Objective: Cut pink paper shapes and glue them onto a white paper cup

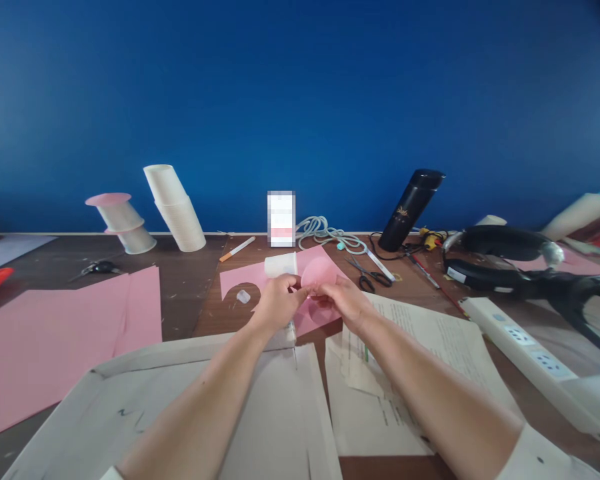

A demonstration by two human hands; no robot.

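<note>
Between my hands a round piece of pink paper (320,272) is pinched, its disc tilted up above the table. My left hand (280,300) has its fingertips closed on the near edge. From the right, my right hand (347,300) grips the same edge, fingers bent together. Just behind my left hand a white paper cup (279,265) lies on its side. Under both hands spreads pink paper (247,275) with a curved piece cut from it. Part of a pale object (289,333) shows below my left wrist; I cannot make out its kind.
Scissors (367,273), a coiled cable (325,230) and a black flask (411,210) stand or lie behind right. Stacked paper cups (177,210) and a cup-and-pink-disc stack (125,223) are behind left. A power strip (525,347) lies right; pink sheets (70,333) lie left.
</note>
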